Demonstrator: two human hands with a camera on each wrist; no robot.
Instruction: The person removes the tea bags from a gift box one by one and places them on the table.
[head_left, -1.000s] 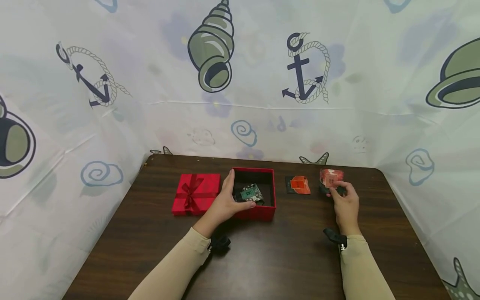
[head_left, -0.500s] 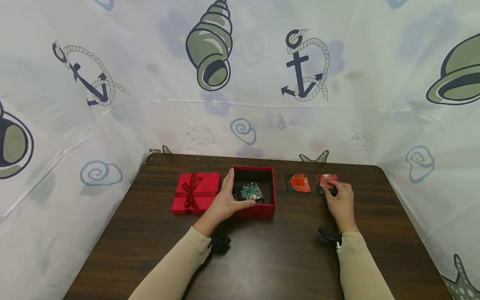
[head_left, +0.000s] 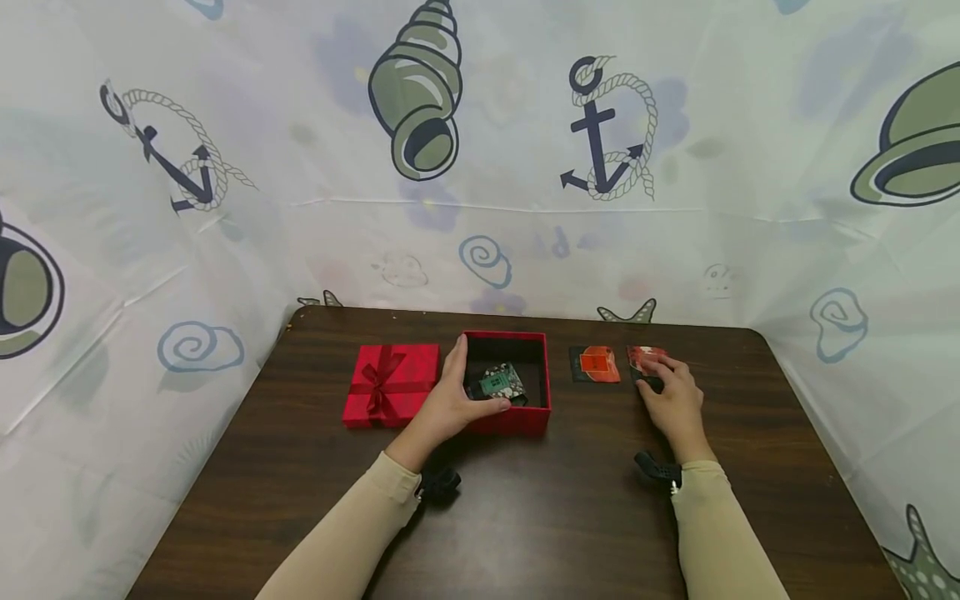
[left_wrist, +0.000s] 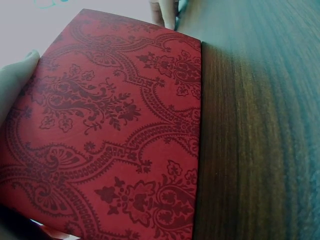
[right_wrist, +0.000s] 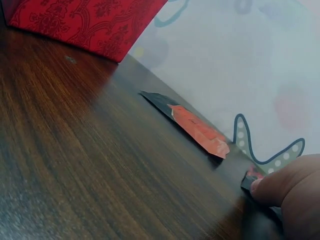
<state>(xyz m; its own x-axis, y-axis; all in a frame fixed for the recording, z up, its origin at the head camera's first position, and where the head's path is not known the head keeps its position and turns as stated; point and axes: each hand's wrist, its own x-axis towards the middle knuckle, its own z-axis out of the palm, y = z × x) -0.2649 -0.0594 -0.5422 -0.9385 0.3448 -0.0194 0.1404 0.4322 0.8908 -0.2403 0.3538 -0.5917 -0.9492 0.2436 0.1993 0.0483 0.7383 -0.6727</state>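
In the head view, my left hand (head_left: 455,396) rests on the left and front rim of a red gift box (head_left: 510,423), its fingers and thumb fairly straight and spread. Inside the box lies a dark patterned packet with a green label (head_left: 501,382), partly hidden by that hand. My right hand (head_left: 675,407) has thumb and fingers on a small red and black packet (head_left: 641,357) at the table's right; the right wrist view shows the thumb on the packet's edge (right_wrist: 246,181). Between the box and this packet lies an orange and black packet (head_left: 596,364).
A red lid with a ribbon bow (head_left: 392,385) lies left of the box. The dark wooden table (head_left: 540,508) extends toward me. A pale curtain with shells and anchors (head_left: 517,192) hangs along the back and sides.
My right hand has brought the red and black packet down to the table and a little to the left, beside the orange one. My left hand stays at the box.
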